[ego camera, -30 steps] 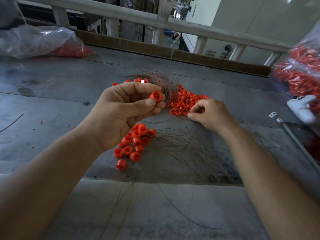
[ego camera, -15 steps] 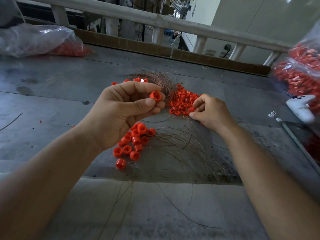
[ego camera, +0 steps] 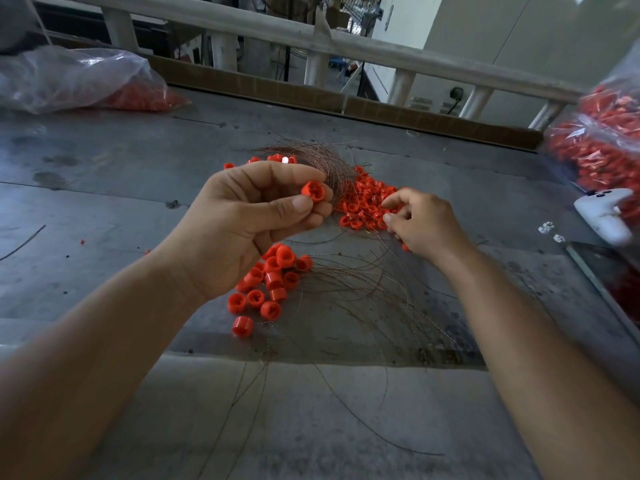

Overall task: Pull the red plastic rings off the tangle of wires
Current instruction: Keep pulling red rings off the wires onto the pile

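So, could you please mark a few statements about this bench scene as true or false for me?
1. The left hand pinches one red ring. True.
2. The right hand is raised and holds up a ring too. False: it is down at the far pile of rings, next to the wires; what its grip holds cannot be told.
3. A heap of loose rings lies on the table below the left hand. True.
4. The white controller lies at the table's left edge. False: it lies at the right, against a bag of red parts.
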{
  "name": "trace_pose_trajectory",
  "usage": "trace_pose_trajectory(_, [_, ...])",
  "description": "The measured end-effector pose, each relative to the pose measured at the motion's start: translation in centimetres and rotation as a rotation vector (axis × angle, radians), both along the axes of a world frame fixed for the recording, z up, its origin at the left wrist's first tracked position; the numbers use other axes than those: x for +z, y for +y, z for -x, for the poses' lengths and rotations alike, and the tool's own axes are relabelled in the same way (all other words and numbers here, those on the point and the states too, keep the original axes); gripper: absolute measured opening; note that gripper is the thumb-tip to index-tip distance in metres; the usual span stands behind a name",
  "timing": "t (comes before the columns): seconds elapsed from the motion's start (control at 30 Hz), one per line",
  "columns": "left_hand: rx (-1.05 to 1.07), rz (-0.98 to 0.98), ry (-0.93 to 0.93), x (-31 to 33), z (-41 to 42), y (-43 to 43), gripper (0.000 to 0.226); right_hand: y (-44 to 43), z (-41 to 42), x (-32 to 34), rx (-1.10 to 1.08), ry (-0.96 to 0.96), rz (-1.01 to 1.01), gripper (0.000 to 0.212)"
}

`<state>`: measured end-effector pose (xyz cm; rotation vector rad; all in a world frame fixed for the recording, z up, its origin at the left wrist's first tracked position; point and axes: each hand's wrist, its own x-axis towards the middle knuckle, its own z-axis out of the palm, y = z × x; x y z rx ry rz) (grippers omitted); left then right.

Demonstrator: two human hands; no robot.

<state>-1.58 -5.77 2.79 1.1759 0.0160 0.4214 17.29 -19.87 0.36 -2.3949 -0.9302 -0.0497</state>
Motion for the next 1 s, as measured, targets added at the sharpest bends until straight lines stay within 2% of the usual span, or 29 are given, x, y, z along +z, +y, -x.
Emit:
trace_pose_trajectory(0.1, [0.002,0.000,0.004,0.0,0.0,-0.1,0.021,0.1,0.0,-0.2,0.016,-0.025,0.043,0.034])
trace_pose_trajectory(0.23, [0.006,0.003,0.009,0.1,0.0,-0.1,0.021,0.2,-0.1,-0.3,0.005,-0.070,0.067,0.021])
trace_pose_trajectory(0.4, [0.005,-0.004,0.012,0.1,0.0,-0.1,0.021,0.1,-0.2,-0.5,-0.012,-0.086,-0.028,0.005])
trace_pose_trajectory(0.47, [0.004,-0.008,0.012,0.0,0.0,-0.1,0.021,0.0,-0.3,-0.2,-0.056,-0.081,-0.114,0.010])
trace_pose_trajectory(0.57, [0.010,-0.019,0.021,-0.1,0.0,0.0,0.023,-0.4,-0.3,1.0,-0.088,0.062,-0.310,0.019])
trace_pose_trajectory(0.7, [0.006,-0.061,0.051,-0.2,0.0,0.1,0.024,-0.4,1.7,2.5,0.111,0.314,-0.511,0.025])
trace_pose_trajectory(0.8, [0.005,-0.077,0.068,-0.3,-0.1,0.1,0.024,0.3,3.9,2.9,0.288,0.430,-0.527,0.025])
trace_pose_trajectory(0.93, [0.032,-0.094,0.094,-0.4,-0.2,0.2,0.025,0.6,5.8,3.3,0.406,0.522,-0.510,0.024])
trace_pose_trajectory(1.0, [0.039,-0.107,0.104,-0.4,-0.2,0.2,0.025,0.6,6.3,3.5,0.439,0.551,-0.521,0.016])
